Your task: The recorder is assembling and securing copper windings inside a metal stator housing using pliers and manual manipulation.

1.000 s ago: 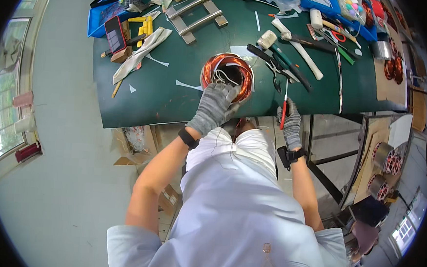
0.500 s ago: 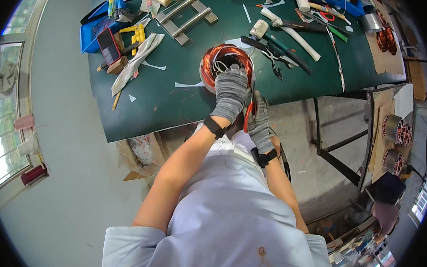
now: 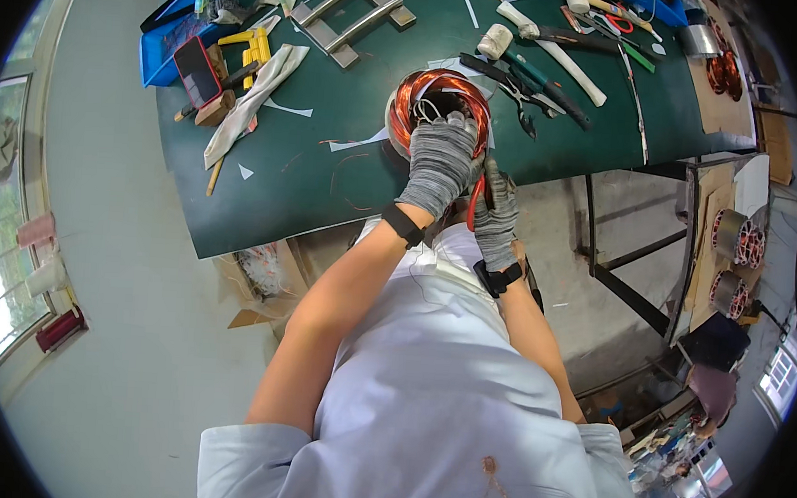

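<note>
A ring-shaped motor stator with copper windings stands near the bench's front edge, pale looped cords inside its opening. My left hand, in a grey knitted glove, is closed over its near rim, the fingertips reaching into the opening. Just right of it and lower, my gloved right hand is closed round a red-handled tool, held upright beside the stator's near right side. The tool's working end is hidden by my left hand and the windings, so its exact kind cannot be told.
On the green bench lie a white mallet, black-handled cutters, a metal frame, a phone and a blue tray. More wound stators stand on a side shelf at right.
The view has shifted slightly, moving the bench things within the picture. Both hands keep their places at the stator, the right still around the red-handled tool.
</note>
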Available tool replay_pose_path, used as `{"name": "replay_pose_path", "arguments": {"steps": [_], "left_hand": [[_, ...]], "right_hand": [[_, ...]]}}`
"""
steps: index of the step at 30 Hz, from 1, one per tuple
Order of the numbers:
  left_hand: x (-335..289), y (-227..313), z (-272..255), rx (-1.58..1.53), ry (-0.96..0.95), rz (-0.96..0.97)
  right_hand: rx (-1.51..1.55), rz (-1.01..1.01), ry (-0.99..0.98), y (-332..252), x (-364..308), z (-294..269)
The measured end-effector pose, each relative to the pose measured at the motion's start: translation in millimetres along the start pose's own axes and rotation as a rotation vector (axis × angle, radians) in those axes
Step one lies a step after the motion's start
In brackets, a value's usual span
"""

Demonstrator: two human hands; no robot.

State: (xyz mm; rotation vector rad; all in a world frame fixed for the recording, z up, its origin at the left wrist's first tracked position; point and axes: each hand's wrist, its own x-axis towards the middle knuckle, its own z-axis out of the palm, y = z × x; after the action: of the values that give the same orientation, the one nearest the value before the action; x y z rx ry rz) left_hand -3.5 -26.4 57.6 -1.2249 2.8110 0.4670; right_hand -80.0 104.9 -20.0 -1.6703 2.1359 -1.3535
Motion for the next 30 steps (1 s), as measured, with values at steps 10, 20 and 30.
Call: {"name": "replay_pose_path", "arguments": {"steps": [10, 20, 30], "left_hand": [[-1, -3, 10, -0.101, 0.107, 0.026], [-2, -9, 9, -0.144, 0.099, 0.106], [-3, -9, 10, -0.184, 0.075, 0.109]], "right_hand": [[-0.098, -0.005, -0.185, 5, 36, -30], [-0.679, -0.391, -0.67, 28, 130, -79], [-1.066, -0.474, -1.204, -35, 207, -84]]}}
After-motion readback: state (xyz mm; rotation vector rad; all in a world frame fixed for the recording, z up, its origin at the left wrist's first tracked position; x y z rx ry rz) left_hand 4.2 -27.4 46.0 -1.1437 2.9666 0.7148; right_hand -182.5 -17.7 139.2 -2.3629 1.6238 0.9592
